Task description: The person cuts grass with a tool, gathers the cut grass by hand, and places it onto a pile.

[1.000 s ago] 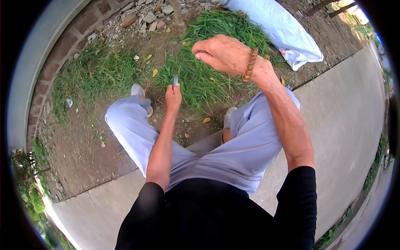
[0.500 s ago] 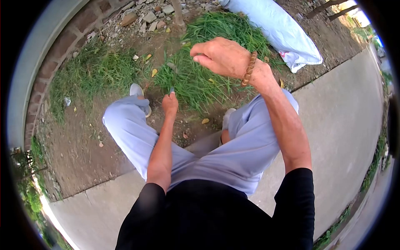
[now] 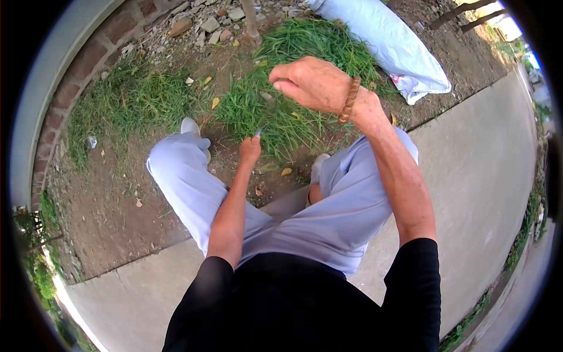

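My left hand (image 3: 250,151) is closed round a thin tool (image 3: 258,133), low over the cut grass. A blurred grey piece (image 3: 267,97) shows beyond it in line with the tool; its shape is unclear. Higher up and to the right, my right hand (image 3: 311,83) hangs over the grass with curled fingers and a beaded bracelet at the wrist; whatever it may hold is hidden. Loose green grass (image 3: 240,108) lies between my feet, and a thicker heap (image 3: 319,41) sits behind my right hand.
A pale sack (image 3: 393,41) lies at the upper right. Stones (image 3: 210,24) and a thin trunk (image 3: 250,17) are at the top. More grass (image 3: 132,97) covers soil at the left, near a brick edge (image 3: 61,97). Concrete paving (image 3: 469,170) runs along the right.
My left hand has moved slightly right and down with the tool, and the grey piece has shifted right too. My right hand has hardly moved.
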{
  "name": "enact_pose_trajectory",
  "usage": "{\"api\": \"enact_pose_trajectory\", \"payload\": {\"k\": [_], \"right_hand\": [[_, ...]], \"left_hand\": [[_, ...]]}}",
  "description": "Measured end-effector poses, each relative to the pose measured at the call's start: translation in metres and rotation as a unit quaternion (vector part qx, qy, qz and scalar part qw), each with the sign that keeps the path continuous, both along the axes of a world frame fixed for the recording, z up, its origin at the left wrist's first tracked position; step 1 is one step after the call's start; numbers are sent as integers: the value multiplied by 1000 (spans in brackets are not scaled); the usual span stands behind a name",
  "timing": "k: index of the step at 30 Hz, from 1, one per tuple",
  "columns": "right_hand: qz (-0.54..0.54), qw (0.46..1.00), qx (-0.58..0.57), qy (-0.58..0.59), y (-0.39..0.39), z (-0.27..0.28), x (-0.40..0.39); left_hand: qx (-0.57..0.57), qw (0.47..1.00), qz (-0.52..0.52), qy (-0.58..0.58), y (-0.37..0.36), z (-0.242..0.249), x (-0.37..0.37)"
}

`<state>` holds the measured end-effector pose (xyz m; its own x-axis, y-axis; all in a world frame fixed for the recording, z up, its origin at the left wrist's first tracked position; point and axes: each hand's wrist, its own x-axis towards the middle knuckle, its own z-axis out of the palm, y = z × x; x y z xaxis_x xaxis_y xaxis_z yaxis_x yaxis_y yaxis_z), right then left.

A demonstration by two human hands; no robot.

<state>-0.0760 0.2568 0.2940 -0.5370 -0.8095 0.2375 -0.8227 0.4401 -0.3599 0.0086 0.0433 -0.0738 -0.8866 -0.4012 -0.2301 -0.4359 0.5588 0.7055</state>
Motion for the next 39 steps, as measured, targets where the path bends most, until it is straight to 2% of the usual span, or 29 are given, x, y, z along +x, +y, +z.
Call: {"api": "enact_pose_trajectory", "payload": {"k": [3, 5, 7, 10, 13, 15, 17, 21, 26, 29, 36, 39], "right_hand": [[1, 1000, -19, -1, 2, -2, 1], [5, 999, -36, 0, 2, -1, 0], [13, 999, -41, 15, 1, -1, -1], [12, 1000, -20, 5, -2, 1, 1], [17, 1000, -9, -10, -5, 1, 0], [40, 999, -16, -5, -6, -2, -2], [43, 998, -46, -8, -10, -3, -1], [61, 997, -34, -33, -24, 5, 4], [57, 997, -6, -55, -36, 5, 10], [70, 996, -17, -54, -35, 3, 10], [41, 994, 34, -97, -46, 10, 16], [54, 995, 10, -82, -46, 8, 17]], "left_hand": [[-44, 996, 64, 49, -6, 6, 4], [-52, 986, 130, 95, -9, 36, 3], [-43, 984, 122, 125, -1, 64, 3], [53, 979, 94, 171, 15, 78, -3], [29, 993, 37, 111, 26, 47, -3], [19, 999, -17, -33, 32, 28, 0], [37, 994, -25, -100, 45, 23, 6], [35, 993, -48, -101, 83, 41, -2], [58, 992, -20, -109, 111, 84, 0], [38, 996, -33, -78, 115, 66, 1], [45, 996, -39, -70, 105, 60, 5], [50, 995, -7, -83, 96, 47, 7]]}}
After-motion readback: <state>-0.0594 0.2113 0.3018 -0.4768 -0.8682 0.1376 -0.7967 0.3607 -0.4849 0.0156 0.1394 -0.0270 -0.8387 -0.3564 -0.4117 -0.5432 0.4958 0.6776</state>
